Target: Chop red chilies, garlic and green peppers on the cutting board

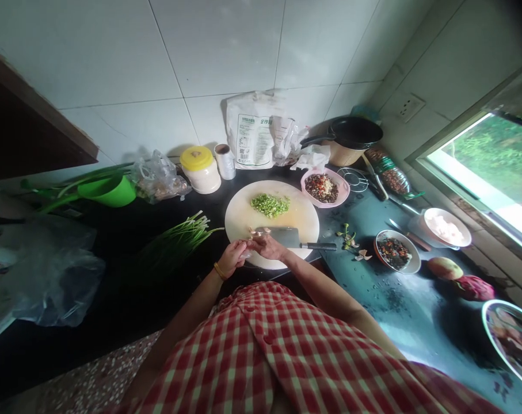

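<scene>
My left hand (232, 257) and my right hand (267, 246) meet at the near edge of a round pale cutting board (243, 215). Their fingers are pinched together on a small pale piece, probably a garlic clove (248, 248). A few more pale cloves (261, 231) lie on the board just beyond my fingers. A cleaver (286, 237) lies flat on the board beside my right hand, its black handle pointing right. A heap of chopped green (270, 204) sits at the board's far side.
Green onions (178, 237) lie left of the board. A pink bowl (325, 188) of chopped mix stands behind it. To the right are a dark-filled bowl (396, 251), a white bowl (446, 227), fruit (444, 267) and a plate (509, 339). A pot (351, 138), a bag (252, 132) and jars line the wall.
</scene>
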{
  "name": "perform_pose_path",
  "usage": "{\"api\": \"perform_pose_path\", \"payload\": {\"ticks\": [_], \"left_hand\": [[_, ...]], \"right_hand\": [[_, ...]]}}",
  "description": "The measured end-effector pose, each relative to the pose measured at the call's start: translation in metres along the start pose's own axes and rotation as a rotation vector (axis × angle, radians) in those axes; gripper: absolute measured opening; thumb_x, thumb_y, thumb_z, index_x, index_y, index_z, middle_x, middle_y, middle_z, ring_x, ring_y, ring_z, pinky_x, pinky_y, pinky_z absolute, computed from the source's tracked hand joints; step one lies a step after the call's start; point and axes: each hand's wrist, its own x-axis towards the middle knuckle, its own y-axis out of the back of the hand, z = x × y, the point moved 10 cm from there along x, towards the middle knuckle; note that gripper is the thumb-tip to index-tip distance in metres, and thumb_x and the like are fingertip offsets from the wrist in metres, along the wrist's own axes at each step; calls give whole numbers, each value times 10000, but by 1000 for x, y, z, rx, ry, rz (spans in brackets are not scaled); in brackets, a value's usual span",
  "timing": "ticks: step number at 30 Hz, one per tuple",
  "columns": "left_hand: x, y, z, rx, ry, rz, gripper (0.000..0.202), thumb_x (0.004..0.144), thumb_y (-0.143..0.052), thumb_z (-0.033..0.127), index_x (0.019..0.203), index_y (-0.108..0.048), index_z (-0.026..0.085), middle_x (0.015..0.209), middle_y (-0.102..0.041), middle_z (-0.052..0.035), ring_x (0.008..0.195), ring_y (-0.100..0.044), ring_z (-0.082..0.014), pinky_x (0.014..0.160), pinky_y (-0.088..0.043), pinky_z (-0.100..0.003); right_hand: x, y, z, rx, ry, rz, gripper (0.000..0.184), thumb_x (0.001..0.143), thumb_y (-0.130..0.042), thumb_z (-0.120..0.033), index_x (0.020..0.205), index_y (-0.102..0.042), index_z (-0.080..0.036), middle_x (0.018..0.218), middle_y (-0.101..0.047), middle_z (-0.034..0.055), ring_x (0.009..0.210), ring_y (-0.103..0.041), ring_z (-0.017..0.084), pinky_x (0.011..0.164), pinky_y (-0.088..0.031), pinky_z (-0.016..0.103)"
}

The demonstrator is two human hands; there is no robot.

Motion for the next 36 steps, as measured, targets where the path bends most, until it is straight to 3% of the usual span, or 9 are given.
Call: {"api": "perform_pose_path", "payload": {"ticks": [3,8,12,17,22,26,30,33,36], "left_hand": [[1,-3,-2,-56,6,-12,328,652,-689,394,732,-488,146,469,-359,90,340,-230,10,326,-120,-121],[6,-3,5,-266,-62,10,332,650,-694,382,785,-520,134,523,-378,79,365,-232,11,321,-142,-117],[10,-7,6,-395,-14,-45,275,669,-692,307,803,-544,117,511,-329,87,379,-243,15,342,-177,-102],[10,-4,6,-430,21,-51,327,670,-695,274,934,-545,151,529,-338,86,387,-267,9,354,-169,-103],[7,-2,5,-350,3,-18,331,660,-695,303,915,-526,176,532,-367,81,384,-270,0,356,-167,-116],[8,3,4,-135,-59,71,393,668,-672,369,972,-517,174,521,-377,88,358,-261,-4,340,-156,-132],[8,4,3,58,-110,110,385,689,-641,410,964,-537,162,491,-385,82,337,-276,-9,326,-156,-146],[7,0,0,-4,-81,81,368,678,-651,391,937,-556,148,502,-375,81,339,-252,-2,320,-133,-146],[5,-9,1,-149,-29,-6,366,662,-673,324,956,-561,137,537,-373,80,355,-225,10,327,-117,-133]], "right_hand": [[-3,-6,2,31,28,-16,386,810,-429,-527,633,-525,-197,569,-481,-14,549,-413,113,577,-345,259],[-4,-19,31,450,-101,139,409,765,-440,-588,637,-430,-199,531,-397,-50,445,-328,68,432,-270,212],[-2,-15,48,702,-191,299,386,721,-468,-584,681,-437,-201,517,-391,-65,400,-327,58,392,-285,202],[-3,12,62,473,-269,435,269,728,-497,-425,797,-532,-168,484,-434,-68,356,-339,56,346,-255,191],[-6,15,63,280,-288,437,409,773,-472,-390,1112,-490,-161,547,-529,-56,386,-406,75,391,-324,195],[-4,9,23,-14,-52,356,282,801,-484,-416,836,-604,-163,631,-579,-5,533,-481,92,542,-382,210],[-8,6,-2,-242,64,348,246,815,-476,-327,650,-561,-166,631,-563,17,584,-467,106,596,-370,226],[-9,6,-5,-190,86,358,221,806,-457,-280,641,-550,-166,621,-544,14,581,-466,108,606,-381,236],[-6,0,7,106,37,286,217,798,-459,-337,759,-581,-162,619,-536,-3,533,-470,100,544,-404,233]]}}
